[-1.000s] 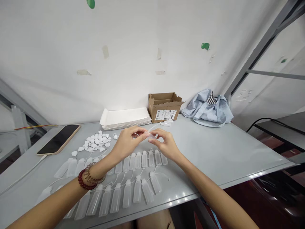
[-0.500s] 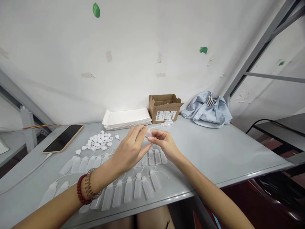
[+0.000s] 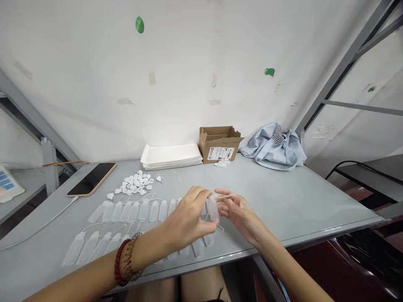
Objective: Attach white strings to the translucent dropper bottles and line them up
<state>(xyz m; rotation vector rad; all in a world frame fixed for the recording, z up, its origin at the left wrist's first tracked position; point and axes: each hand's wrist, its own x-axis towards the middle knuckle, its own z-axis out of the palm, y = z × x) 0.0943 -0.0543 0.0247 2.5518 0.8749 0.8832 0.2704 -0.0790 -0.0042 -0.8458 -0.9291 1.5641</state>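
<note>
Bottle (image 3: 213, 208), small and translucent, is gripped in the left hand (image 3: 188, 218), fingers at its upper end and thumb at its lower, above the near part of the worktop (image 3: 277, 197). The right hand (image 3: 241, 216) is half curled just beside it, near a thin pale strand; whether it grips or touches anything I cannot tell. The worktop is smooth and grey, with light glinting along its near edge and a broad bare stretch at the right. Two rows of similar bottles lie across it, a back row (image 3: 134, 212) and a front row (image 3: 75, 249), the latter partly hidden by the left arm. Beyond them sits a heap of white caps (image 3: 137, 183), with a loose cord (image 3: 176, 175) to its right. A phone (image 3: 92, 179) lies at the left, a white cable (image 3: 40, 226) running from it. Along the far edge stand a stack of paper (image 3: 172, 156), an open cardboard box (image 3: 220, 144) with a printed label, and a crumpled pale blue bag (image 3: 273, 147). Behind rises a white wall (image 3: 189, 63), scuffed and marked with tape scraps (image 3: 152, 78) and green bits (image 3: 140, 24). Grey metal frames (image 3: 343, 75) slope at both sides, and a black cable (image 3: 362, 161) crosses another surface at the right.
</note>
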